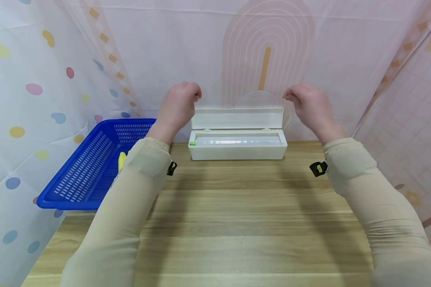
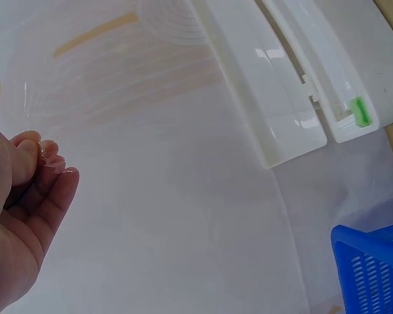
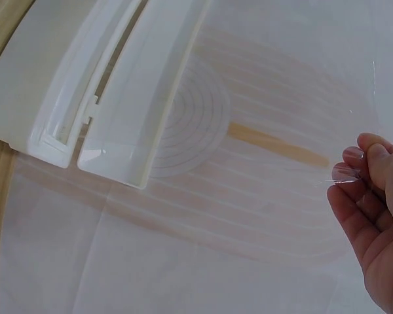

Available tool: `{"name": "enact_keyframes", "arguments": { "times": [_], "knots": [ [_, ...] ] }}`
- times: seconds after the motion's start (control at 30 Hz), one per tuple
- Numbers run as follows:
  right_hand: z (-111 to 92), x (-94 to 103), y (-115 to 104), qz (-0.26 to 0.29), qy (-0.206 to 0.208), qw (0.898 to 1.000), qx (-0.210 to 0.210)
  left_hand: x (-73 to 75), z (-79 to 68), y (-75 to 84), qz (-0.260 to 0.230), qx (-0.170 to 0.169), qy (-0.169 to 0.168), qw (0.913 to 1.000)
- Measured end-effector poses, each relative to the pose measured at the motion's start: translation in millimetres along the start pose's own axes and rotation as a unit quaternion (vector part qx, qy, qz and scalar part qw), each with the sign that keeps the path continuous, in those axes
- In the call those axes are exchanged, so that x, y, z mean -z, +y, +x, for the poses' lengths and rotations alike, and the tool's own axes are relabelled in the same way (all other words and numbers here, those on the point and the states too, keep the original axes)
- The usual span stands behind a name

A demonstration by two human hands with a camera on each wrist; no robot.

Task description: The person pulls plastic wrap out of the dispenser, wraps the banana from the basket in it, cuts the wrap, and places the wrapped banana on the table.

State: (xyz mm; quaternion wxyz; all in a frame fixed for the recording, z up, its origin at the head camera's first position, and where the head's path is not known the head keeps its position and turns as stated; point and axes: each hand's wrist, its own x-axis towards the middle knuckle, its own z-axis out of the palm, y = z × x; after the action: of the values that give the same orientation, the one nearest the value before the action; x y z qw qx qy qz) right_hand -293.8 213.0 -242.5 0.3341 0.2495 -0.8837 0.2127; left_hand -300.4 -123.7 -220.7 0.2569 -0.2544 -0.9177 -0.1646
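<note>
In the head view a white cling film dispenser (image 1: pixel 237 153) stands at the table's back edge, its lid (image 1: pixel 237 118) raised. A roll of cling film (image 1: pixel 237 140) lies inside, and a green slider (image 1: pixel 192 143) sits at the left end. Above the dispenser's left side, my left hand (image 1: pixel 178 104) pinches the edge of clear cling film (image 2: pixel 54 161) between thumb and fingers. My right hand (image 1: pixel 313 107) does likewise above the right side, with a crinkled bit of film (image 3: pixel 347 174) showing at the fingertips. The transparent sheet itself is hardly visible between the hands.
A blue perforated basket (image 1: pixel 72 205) stands at the left, partly behind my left forearm, with a yellow object (image 1: pixel 121 160) inside. Patterned cloth (image 1: pixel 158 48) hangs behind and along both sides of the wooden table (image 1: pixel 244 223). Black straps (image 1: pixel 318 168) hang near both cuffs.
</note>
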Motion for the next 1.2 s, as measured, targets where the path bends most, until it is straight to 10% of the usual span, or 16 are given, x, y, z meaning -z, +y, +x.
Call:
{"name": "enact_keyframes", "arguments": {
  "times": [1.2],
  "knots": [
    [16,30.1,-7,-0.009,0.053,0.998,0.029,31.7,15.3,10.1,0.006,-0.046,0.052,0.9976]
  ]
}}
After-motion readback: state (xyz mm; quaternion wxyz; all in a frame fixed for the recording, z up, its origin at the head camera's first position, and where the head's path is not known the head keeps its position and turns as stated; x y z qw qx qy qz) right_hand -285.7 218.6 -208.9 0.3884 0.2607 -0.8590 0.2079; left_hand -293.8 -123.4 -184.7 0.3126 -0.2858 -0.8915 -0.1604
